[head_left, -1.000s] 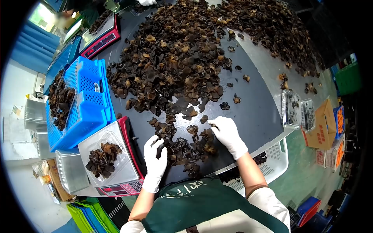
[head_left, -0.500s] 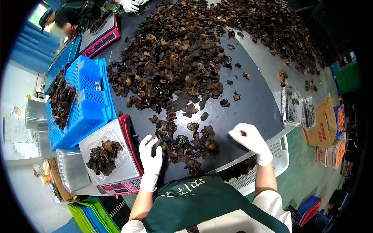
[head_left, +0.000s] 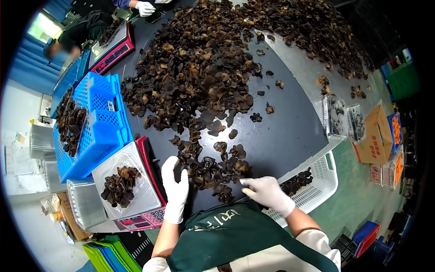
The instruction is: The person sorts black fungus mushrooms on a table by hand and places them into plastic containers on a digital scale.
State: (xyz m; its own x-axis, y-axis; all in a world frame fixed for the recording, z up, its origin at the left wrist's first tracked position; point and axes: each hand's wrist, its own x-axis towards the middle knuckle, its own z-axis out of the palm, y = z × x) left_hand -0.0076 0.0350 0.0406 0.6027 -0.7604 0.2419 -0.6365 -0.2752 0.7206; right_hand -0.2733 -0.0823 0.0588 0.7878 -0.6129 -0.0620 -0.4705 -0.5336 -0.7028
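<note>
My left hand [head_left: 175, 188], in a white glove, rests at the left edge of a small pile of wood ear mushrooms [head_left: 213, 170]. Its fingers are bent, with the thumb apart and nothing visible between them. My right hand [head_left: 268, 194], also gloved, is at the pile's lower right, fingers stretched toward it and apart. To the left, a scale [head_left: 146, 179] carries a clear plastic tray [head_left: 128, 158] with wood ear mushrooms [head_left: 119, 187] in it. Beyond my hands, a large heap of wood ear mushrooms [head_left: 190, 77] covers much of the dark tabletop [head_left: 290, 122].
A blue crate [head_left: 106, 136] stands left, beside stacked clear containers [head_left: 86, 204]. Below the table edge at right is a white basket [head_left: 324, 181] holding mushrooms. Clear boxes [head_left: 335, 117] sit at the table's right corner. Another person's gloved hand [head_left: 145, 8] is at the far side.
My right hand has moved left and down, from over the bare tabletop to the small pile, and its closed fingers have opened. My left hand has stayed nearly in place.
</note>
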